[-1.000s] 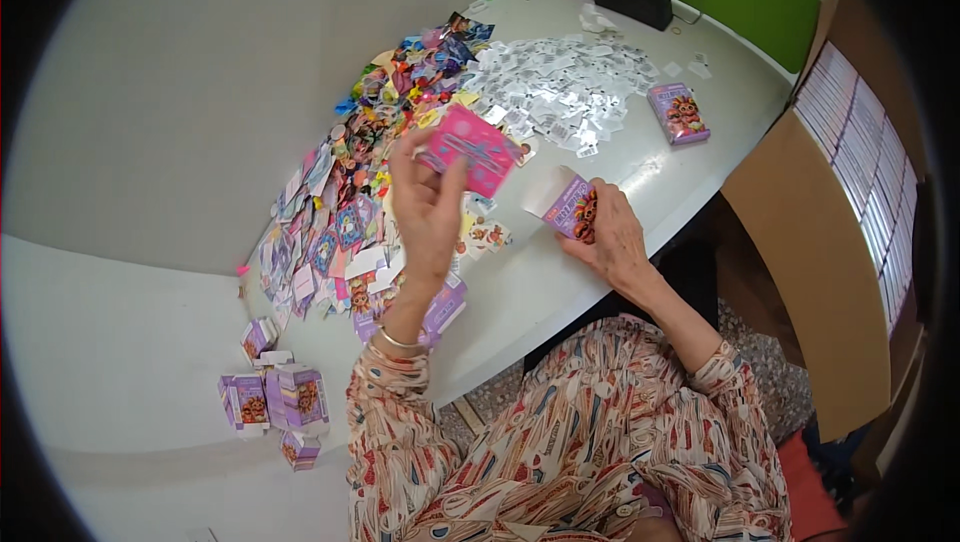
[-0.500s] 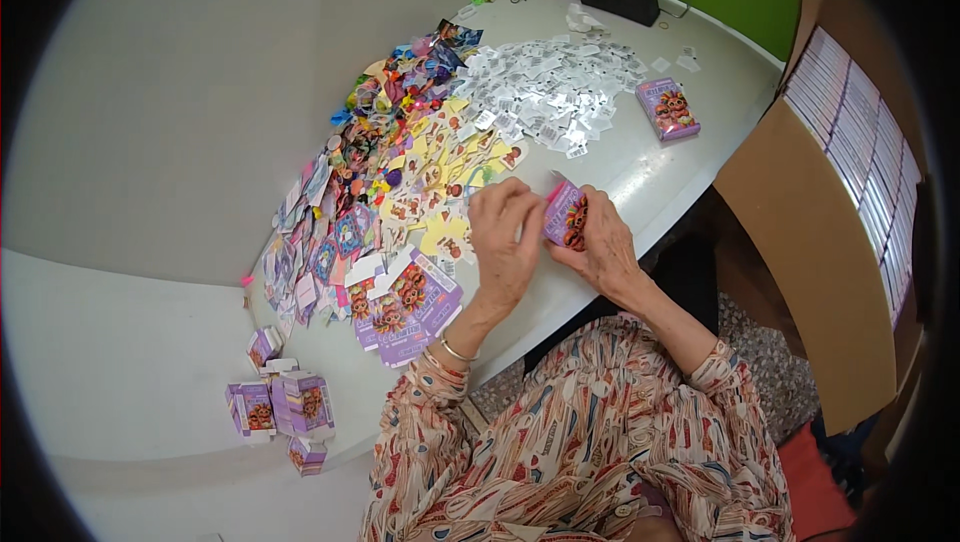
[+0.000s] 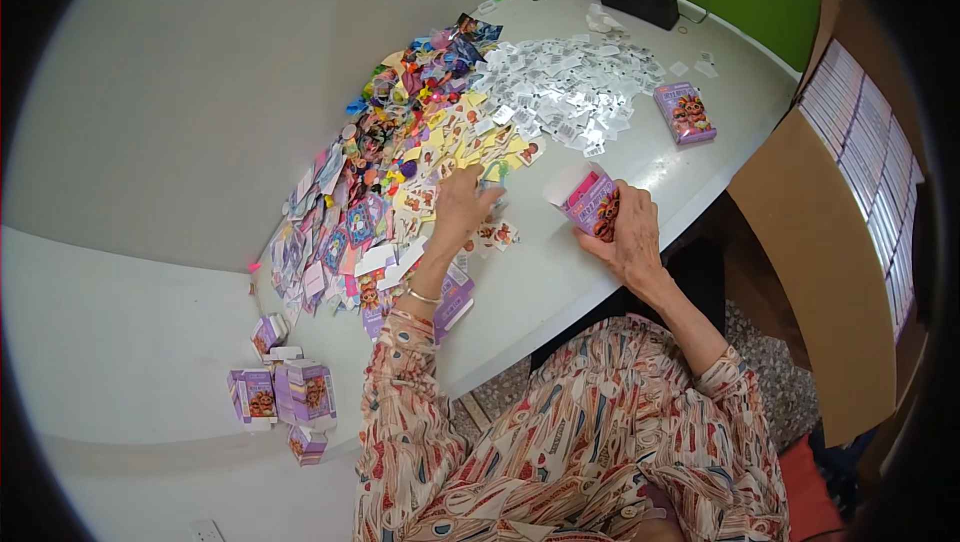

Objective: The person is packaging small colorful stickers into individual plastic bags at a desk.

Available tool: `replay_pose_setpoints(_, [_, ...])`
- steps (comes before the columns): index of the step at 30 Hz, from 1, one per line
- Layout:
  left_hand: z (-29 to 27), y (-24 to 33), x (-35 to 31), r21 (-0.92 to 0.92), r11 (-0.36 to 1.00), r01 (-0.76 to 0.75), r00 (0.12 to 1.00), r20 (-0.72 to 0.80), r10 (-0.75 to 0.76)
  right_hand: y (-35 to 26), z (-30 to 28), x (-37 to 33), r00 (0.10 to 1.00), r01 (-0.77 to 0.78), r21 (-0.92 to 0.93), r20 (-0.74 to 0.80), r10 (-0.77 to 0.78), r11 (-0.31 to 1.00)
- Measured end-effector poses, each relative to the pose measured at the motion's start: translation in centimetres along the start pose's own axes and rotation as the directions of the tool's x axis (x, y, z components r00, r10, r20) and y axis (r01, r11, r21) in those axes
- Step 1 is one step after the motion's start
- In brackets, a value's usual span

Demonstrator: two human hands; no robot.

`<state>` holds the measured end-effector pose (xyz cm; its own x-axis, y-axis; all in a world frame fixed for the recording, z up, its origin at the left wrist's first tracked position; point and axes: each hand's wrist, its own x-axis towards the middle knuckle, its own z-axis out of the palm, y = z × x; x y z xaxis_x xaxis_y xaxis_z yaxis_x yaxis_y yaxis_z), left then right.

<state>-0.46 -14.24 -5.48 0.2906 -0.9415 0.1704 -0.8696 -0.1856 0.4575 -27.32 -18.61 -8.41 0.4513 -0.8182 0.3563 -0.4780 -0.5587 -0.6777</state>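
My right hand grips a small purple carton printed with colourful cartoon figures. The carton's top flap is up, and something pink shows inside. To the left, my left hand reaches over a heap of yellow and white printed cutouts, its thumb apart from the fingers. Its fingertips are partly hidden, and I see nothing held in it. A small pale green clear piece lies by its thumb. Flat purple cartons lie partly under my left forearm.
Small white labels are heaped behind, beside a mixed pile of colourful trinkets and packets. A closed purple carton stands at right. Folded cartons sit lower left. A large cardboard box holds rows of packs. A black tape dispenser stands behind.
My left hand has left the carton and moved left to the yellow cutouts. My right hand still holds the carton, its flap now standing out. The view has shifted slightly.
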Motion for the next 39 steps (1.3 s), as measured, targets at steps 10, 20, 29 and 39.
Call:
replay_pose_setpoints(10, [-0.2, -1.3, 0.6, -0.198, 0.972, -0.126, 0.977, -0.195, 0.087, 0.1, 0.2, 0.0, 1.000, 0.027, -0.036, 0.002, -0.027, 0.999])
replay_pose_setpoints(20, [-4.9, 8.5, 0.3, -0.447, 0.878, -0.171, 0.966, 0.101, 0.240, -0.6, 0.7, 0.5, 0.996, 0.093, 0.027, 0.003, -0.093, 0.995])
replay_pose_setpoints(29, [-1.6, 11.3, -2.0, -0.126, 0.887, -0.445, 0.889, 0.058, 0.454, -0.9, 0.2, -0.1, 0.996, 0.055, 0.115, 0.060, -0.062, 0.992])
replay_pose_setpoints(39, [-6.3, -0.9, 1.9, -0.255, 0.966, 0.030, 0.987, -0.146, -0.069, -1.2, 0.1, 0.2, 1.000, -0.031, 0.182, 0.004, 0.031, 0.983])
